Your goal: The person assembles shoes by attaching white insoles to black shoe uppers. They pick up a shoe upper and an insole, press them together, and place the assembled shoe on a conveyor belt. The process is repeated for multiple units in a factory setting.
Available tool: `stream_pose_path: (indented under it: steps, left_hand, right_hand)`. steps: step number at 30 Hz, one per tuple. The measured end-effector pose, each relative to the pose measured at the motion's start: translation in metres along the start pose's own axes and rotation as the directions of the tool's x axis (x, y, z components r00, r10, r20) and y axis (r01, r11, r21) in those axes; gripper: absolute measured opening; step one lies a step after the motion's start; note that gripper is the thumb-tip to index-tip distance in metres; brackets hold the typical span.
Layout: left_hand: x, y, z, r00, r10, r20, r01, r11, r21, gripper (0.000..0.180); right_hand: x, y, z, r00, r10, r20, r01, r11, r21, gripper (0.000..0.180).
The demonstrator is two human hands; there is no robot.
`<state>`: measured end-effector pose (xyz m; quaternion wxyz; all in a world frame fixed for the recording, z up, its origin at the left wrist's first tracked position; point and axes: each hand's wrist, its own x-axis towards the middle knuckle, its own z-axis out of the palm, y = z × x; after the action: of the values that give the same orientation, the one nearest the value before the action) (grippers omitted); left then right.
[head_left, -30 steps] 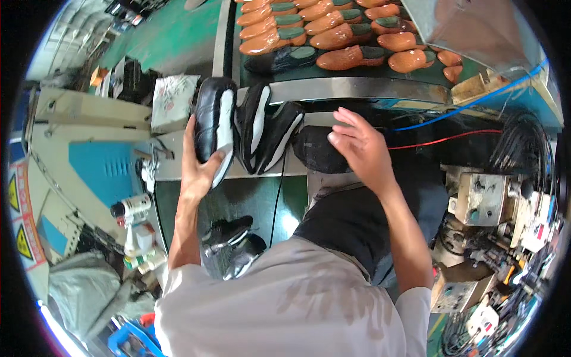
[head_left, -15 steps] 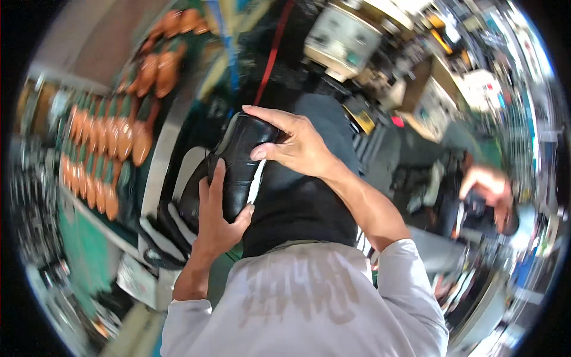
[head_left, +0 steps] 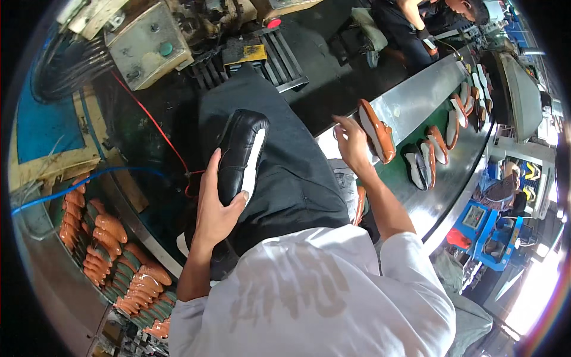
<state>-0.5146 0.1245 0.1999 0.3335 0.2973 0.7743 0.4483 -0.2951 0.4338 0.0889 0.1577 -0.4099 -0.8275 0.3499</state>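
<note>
No words, numbers or signs are showing legibly. Brownish marks (head_left: pixel 332 282) across the white shirt (head_left: pixel 380 312) are looking too smudged to read as lettering.

Black shoe (head_left: pixel 241 157) gripped

On my head feed, left of centre, the left hand (head_left: pixel 219 213) holds it. Right of centre, the right hand (head_left: pixel 353 146) hangs loosely spread beside an orange shoe (head_left: pixel 380 135); glossy orange shoes (head_left: pixel 111 227) crowd the lower left.
</note>
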Motion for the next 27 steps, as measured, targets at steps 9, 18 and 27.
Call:
stream_pose_path:
  steps: [9, 18, 27]
  left_hand:
    - [0.05, -0.049, 0.045, 0.98, -0.129, 0.153, 0.112, 0.987, 0.117, 0.1]
    - [0.052, -0.023, 0.056, 0.931, -0.35, 0.105, 0.325, 0.924, 0.201, 0.097]
    - [0.062, -0.013, 0.049, 0.896, -0.409, 0.173, 0.37, 0.903, 0.219, 0.095]
  right_hand:
    - [-0.083, 0.135, -0.002, 0.983, 0.182, -0.031, -0.164, 0.787, -0.595, 0.058]
    - [-0.029, 0.079, -0.036, 0.699, 0.56, 0.444, -0.708, 0.457, 0.538, 0.033]
    - [0.047, -0.068, 0.039, 0.791, -0.283, 0.543, 0.517, 0.784, -0.344, 0.036]
